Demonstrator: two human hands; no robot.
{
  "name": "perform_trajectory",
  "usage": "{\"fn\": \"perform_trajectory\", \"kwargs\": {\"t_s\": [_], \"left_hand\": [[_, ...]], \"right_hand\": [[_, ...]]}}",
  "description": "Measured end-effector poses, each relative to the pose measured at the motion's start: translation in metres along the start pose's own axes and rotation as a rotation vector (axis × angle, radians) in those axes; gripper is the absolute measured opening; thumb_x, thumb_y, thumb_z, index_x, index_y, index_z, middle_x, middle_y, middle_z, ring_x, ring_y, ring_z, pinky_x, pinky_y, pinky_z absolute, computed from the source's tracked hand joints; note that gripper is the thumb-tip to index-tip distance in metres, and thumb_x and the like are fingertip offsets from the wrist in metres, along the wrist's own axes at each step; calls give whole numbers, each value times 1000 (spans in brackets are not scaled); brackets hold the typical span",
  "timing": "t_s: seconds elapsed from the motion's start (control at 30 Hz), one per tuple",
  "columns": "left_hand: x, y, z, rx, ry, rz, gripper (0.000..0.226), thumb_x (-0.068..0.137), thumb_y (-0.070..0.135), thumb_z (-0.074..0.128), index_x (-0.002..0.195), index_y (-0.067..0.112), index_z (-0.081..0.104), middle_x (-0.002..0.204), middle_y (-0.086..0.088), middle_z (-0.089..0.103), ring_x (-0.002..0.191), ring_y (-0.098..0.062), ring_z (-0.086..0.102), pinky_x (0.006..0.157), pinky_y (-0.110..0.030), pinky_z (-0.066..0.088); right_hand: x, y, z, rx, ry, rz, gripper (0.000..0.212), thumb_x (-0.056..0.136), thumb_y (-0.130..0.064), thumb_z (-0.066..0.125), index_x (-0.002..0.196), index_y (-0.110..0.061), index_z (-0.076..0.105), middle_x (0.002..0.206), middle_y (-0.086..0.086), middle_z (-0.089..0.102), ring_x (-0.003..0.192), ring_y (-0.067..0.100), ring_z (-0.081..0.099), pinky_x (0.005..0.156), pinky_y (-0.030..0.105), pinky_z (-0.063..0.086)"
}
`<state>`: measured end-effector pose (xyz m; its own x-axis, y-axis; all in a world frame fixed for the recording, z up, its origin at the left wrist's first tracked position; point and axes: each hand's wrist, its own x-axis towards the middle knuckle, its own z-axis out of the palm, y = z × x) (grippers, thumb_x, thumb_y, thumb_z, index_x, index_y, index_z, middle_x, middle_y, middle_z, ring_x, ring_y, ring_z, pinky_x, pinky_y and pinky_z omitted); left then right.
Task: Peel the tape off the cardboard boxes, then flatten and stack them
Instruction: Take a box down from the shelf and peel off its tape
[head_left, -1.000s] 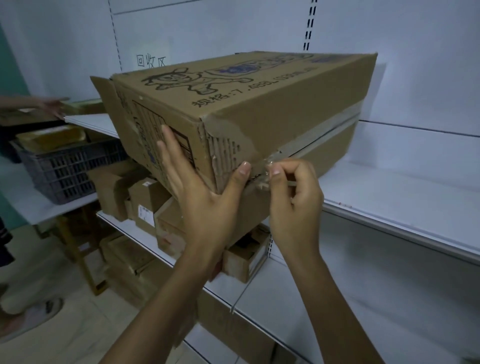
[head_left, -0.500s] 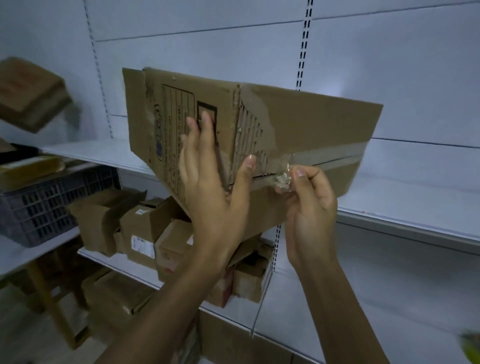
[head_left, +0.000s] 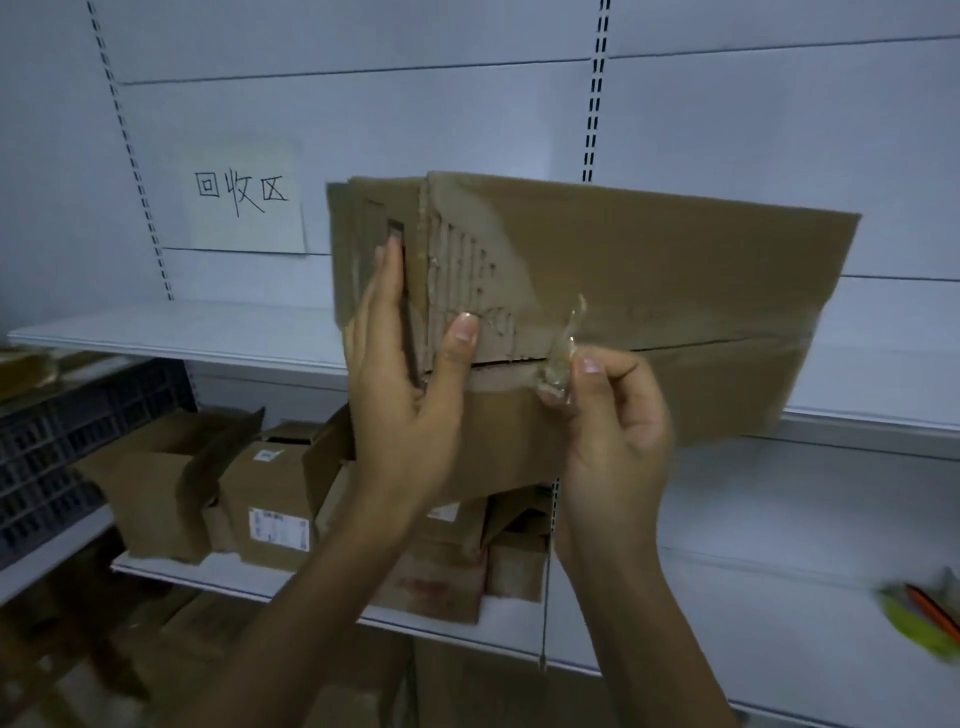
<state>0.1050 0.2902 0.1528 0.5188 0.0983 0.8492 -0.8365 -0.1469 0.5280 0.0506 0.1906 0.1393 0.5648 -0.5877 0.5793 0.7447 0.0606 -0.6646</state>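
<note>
Brown cardboard box (head_left: 649, 291), its corner torn to bare ridges, is held before the white shelf (head_left: 182, 332). Left hand (head_left: 410, 410) clasps that corner; right hand (head_left: 613, 431) pinches loose tape (head_left: 563, 353) at the seam.

The big brown cardboard box (head_left: 675, 270) is being held before the white upper shelf (head_left: 156, 332), clear tape (head_left: 563, 353) on its front; smaller cardboard boxes (head_left: 270, 499) are sitting on the lower shelf (head_left: 753, 597) beneath.
</note>
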Motion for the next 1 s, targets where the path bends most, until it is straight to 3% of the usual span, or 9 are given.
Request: {"fn": "perform_trajectory", "kwargs": {"t_s": [0.13,0.27,0.37,0.47,0.53,0.63,0.77,0.9,1.0], "left_hand": [[19,-47,-28,-18,-30,-107,61,93,40,46,147,17,28,140,4,47,123,2,47,93,-13,44],[38,-87,-37,127,4,-202,57,93,51,41,144,29,30,137,5,50,119,-12,51,96,-36,46],[59,-94,-27,168,194,-377,57,95,40,50,145,32,25,148,1,36,129,-20,44,101,-46,43],[56,-76,3,151,437,-151,64,92,17,57,147,21,24,156,-7,17,141,-21,26,111,-40,33],[35,-59,41,135,333,15,56,95,16,51,146,11,26,157,-12,15,145,-21,15,117,-38,19],[10,-47,82,218,119,55,51,100,35,25,148,17,27,158,-4,10,146,-16,1,118,-40,-2],[25,-64,86,183,96,53,65,96,56,4,147,23,26,156,7,8,145,-9,-1,118,-40,-4],[27,-70,96,379,70,58,75,91,67,17,150,21,15,159,-4,7,144,-11,-5,117,-39,-4],[22,-69,112,504,55,40,87,84,73,33,151,22,10,160,-7,4,144,-14,-7,117,-39,-4]], "right_hand": [[-11,17,39,-125,-19,87,22,98,-11,50,79,-14,61,69,-12,63,69,3,61,67,20,51],[2,26,47,-106,24,254,23,99,-13,49,81,-17,63,73,-11,69,69,2,65,65,22,54],[16,20,32,-37,117,292,21,98,-11,51,81,-17,63,82,-5,68,76,7,64,66,24,53],[25,15,17,-5,182,342,17,97,-14,52,85,-16,64,94,5,67,88,17,62,71,26,52],[28,16,12,-25,173,366,16,97,-16,52,88,-15,65,97,7,69,92,19,63,74,26,52],[32,14,5,-23,112,393,17,98,-15,49,93,-12,66,98,7,71,94,19,65,76,26,53],[44,2,-30,106,129,432,20,99,-15,46,93,-13,65,90,3,71,85,15,66,75,25,52],[59,-10,-78,261,147,514,18,97,-17,47,99,-15,65,97,3,72,87,13,70,71,24,50],[74,-20,-113,391,176,545,18,97,-17,46,97,-16,64,90,-1,74,81,8,71,63,18,54]]}}
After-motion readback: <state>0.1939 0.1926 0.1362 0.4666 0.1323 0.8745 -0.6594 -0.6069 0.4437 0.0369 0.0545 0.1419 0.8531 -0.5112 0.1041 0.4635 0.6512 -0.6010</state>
